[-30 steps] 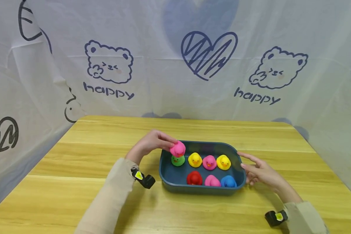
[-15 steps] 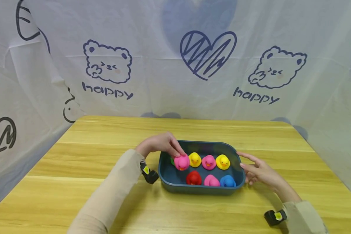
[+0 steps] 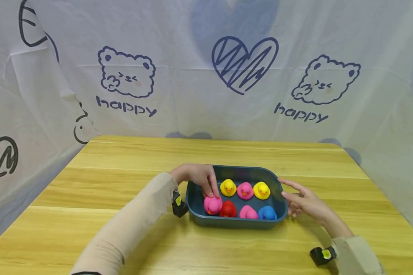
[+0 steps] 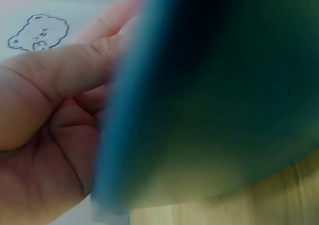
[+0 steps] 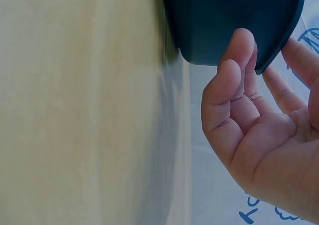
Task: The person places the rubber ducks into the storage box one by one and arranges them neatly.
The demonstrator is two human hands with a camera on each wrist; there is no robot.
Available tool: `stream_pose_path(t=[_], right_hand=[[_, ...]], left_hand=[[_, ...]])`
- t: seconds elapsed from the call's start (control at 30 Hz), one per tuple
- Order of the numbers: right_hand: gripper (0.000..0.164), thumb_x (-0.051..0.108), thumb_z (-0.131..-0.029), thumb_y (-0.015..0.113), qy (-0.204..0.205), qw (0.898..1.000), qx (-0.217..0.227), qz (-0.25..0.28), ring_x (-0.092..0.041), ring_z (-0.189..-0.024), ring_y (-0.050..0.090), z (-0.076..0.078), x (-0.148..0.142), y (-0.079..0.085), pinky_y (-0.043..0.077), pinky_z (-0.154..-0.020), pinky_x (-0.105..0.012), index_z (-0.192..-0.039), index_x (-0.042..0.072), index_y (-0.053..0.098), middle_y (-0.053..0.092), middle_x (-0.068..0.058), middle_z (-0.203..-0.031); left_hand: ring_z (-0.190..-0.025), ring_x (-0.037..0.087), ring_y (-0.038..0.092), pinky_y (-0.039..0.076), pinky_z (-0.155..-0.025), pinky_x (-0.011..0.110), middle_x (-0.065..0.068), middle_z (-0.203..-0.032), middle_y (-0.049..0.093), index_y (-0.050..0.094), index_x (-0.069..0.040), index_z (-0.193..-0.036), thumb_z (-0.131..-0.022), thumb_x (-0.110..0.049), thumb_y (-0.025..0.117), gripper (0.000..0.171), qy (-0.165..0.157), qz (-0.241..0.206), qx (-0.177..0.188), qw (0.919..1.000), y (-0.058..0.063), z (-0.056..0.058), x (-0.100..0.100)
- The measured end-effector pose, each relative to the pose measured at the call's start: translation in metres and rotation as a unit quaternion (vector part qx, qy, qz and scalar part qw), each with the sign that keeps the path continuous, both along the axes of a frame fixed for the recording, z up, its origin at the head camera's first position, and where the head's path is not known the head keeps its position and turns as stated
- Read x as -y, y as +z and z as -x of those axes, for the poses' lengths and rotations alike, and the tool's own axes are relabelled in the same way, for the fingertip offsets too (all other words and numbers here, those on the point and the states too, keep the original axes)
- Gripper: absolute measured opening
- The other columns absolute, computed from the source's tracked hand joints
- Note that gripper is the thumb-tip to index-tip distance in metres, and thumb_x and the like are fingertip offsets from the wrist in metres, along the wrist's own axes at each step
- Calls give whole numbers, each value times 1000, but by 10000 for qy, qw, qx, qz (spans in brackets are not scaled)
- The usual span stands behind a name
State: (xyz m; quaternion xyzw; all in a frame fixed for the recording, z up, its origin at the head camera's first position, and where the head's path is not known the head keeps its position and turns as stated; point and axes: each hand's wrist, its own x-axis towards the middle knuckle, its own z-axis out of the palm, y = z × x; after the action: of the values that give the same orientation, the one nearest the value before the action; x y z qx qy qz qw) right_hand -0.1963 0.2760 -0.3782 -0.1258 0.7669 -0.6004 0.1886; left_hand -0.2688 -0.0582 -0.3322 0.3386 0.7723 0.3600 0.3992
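In the head view a dark teal tub (image 3: pixel 235 223) holds several small rubber ducks. My left hand (image 3: pixel 200 177) reaches over its left end, thumb and fingers pinching a pink duck (image 3: pixel 212 206) low in the front left corner. Right beside that duck is a red duck (image 3: pixel 228 209). The green duck at the back left is hidden by my hand. In the left wrist view the blurred tub wall (image 4: pixel 224 100) covers my fingertips. My right hand (image 3: pixel 306 200) touches the tub's right end with index finger and thumb; the other fingers curl loosely below, seen in the right wrist view.
Along the tub's back row sit a yellow duck (image 3: pixel 228 187), a pink one (image 3: pixel 245 190) and another yellow one. A pink duck (image 3: pixel 248 212) and a blue duck (image 3: pixel 267 212) lie at the front right. The wooden table (image 3: pixel 89 191) meets a printed cloth (image 3: pixel 189 95) behind.
My left hand has carried the pink duck from above the green one forward and down, to beside the red duck. The right hand stays at the tub's end.
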Motion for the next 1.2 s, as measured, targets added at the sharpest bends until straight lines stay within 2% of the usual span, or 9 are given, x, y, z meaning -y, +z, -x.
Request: stream_pose_path(t=[0.2,0.5,0.73,0.83,0.97,1.07,1.2], right_hand=[[60,21,-93,49,39,10000,-17,40,-16,-55,56,0,0,0,49,-51,-29,-141,4,18,55,-8,-65],[59,21,-93,49,69,9999,-29,80,-16,-55,56,1,-1,-2,49,-51,-30,-141,5,19,54,-8,-64],[59,22,-93,49,84,9999,-8,94,-16,-55,56,1,-1,-1,49,-51,-30,-141,6,20,55,-8,-64],[59,21,-93,49,95,9999,-3,102,-16,-55,56,1,0,-1,49,-51,-30,-141,6,20,54,-9,-64],[58,21,-93,49,106,9999,-11,97,-16,-55,56,1,0,-1,49,-51,-29,-141,6,20,54,-9,-65],[58,21,-93,49,117,9999,-41,96,-16,-55,56,1,0,-1,49,-51,-29,-141,7,21,54,-8,-65],[57,20,-93,50,133,9998,-115,126,-16,-56,57,0,0,-1,49,-52,-30,-141,7,22,53,-6,-63]], left_hand=[[-68,12,61,52,-67,30,12,-84,67,67,10,-90,-77,7,63,15,-208,186,-49,9996,-1,-4,-2],[-62,10,60,52,-65,29,10,-79,67,68,9,-88,-75,6,64,14,-285,250,-141,9992,-8,-7,-2],[-61,9,60,52,-63,28,12,-79,67,67,11,-87,-75,10,62,13,-298,402,-288,9983,-9,-11,-5],[-64,11,61,52,-63,27,12,-79,67,68,10,-88,-74,12,62,15,-196,483,-375,9979,-8,-12,-5],[-71,16,63,52,-63,27,12,-81,67,69,7,-88,-73,14,63,18,107,487,-600,9970,-7,-13,-2],[-72,17,63,52,-64,27,14,-83,67,68,6,-90,-73,15,62,20,296,409,-556,9972,-6,-14,1],[-71,16,63,52,-65,28,14,-86,66,64,9,-96,-75,15,61,23,395,192,-412,9982,-4,-16,5]])
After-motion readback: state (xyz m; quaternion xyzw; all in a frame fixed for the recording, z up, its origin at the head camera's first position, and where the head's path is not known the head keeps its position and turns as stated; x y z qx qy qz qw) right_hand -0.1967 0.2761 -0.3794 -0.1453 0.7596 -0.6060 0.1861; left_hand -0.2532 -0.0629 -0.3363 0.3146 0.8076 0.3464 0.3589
